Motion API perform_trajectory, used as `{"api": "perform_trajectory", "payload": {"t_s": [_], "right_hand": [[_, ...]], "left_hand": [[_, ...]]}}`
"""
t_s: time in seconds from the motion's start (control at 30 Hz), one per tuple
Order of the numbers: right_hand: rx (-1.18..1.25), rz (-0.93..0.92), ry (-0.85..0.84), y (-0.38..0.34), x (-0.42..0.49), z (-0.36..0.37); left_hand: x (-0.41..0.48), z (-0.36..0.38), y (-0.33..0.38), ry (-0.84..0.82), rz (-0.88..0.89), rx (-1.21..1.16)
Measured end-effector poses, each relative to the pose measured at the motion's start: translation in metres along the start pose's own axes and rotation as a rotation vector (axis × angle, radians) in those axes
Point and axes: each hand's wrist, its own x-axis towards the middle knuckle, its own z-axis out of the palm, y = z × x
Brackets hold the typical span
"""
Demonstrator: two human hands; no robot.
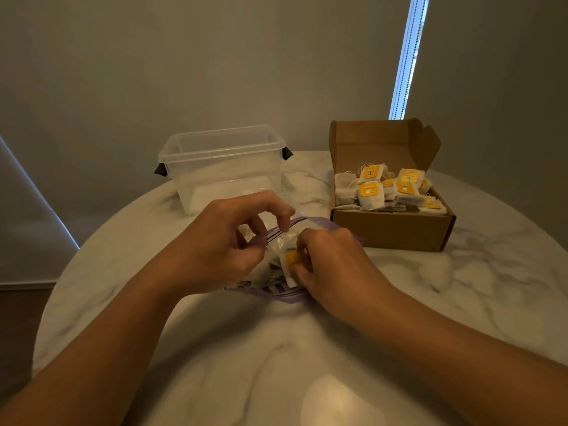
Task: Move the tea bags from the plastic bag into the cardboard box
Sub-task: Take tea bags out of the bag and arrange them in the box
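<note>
Head view looks down on a round marble tabletop (246, 364). The left hand (227, 244) pinches the purple zip rim of the plastic bag (289, 238) between thumb and curled fingers (284, 215), holding its mouth up and apart. The right hand (332, 262) reaches into that mouth, its fingers closed round a tea bag (291, 262) with a yellow tag. More pale shapes lie inside the bag, probably further tea bags, though they are blurred. To the right and farther back stands the cardboard box (390, 232), lid flap upright, with a loose pile of tea bags (387, 192) heaped in it. A clear plastic container (221, 167) with dark side latches sits behind the left hand.
</note>
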Motion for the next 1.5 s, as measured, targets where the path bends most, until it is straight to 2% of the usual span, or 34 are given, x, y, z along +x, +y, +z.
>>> {"api": "perform_trajectory", "payload": {"t_s": [0.13, 0.63, 0.7, 0.83, 0.93, 1.07, 1.2, 1.27, 1.5], "right_hand": [[0.019, 0.018, -0.026, 0.0, -0.003, 0.0], [0.246, -0.259, 0.297, 0.013, -0.024, -0.012], [0.345, -0.26, 0.274, 0.017, -0.023, -0.017], [0.66, -0.266, 0.097, 0.026, -0.021, -0.038], [0.749, -0.285, 0.042, 0.039, -0.018, -0.055], [0.762, -0.267, 0.127, 0.063, -0.011, -0.079], [0.684, -0.135, 0.391, 0.09, 0.008, -0.103], [0.579, -0.088, 0.461, 0.098, 0.019, -0.111], [0.384, -0.12, 0.41, 0.092, 0.051, -0.107]], "left_hand": [[-0.001, 0.0, -0.003, -0.034, 0.007, 0.004], [0.0, 0.001, -0.015, 0.08, -0.043, -0.035], [-0.001, 0.001, -0.016, 0.086, -0.047, -0.04], [-0.001, 0.001, -0.016, 0.09, -0.061, -0.032], [0.0, 0.001, -0.016, 0.089, -0.05, -0.039], [-0.001, 0.001, -0.016, 0.093, -0.044, -0.033], [0.0, 0.002, -0.015, 0.103, -0.026, -0.027], [0.001, 0.003, -0.014, 0.11, -0.017, -0.027], [0.0, 0.002, -0.014, 0.134, -0.015, -0.018]]}}
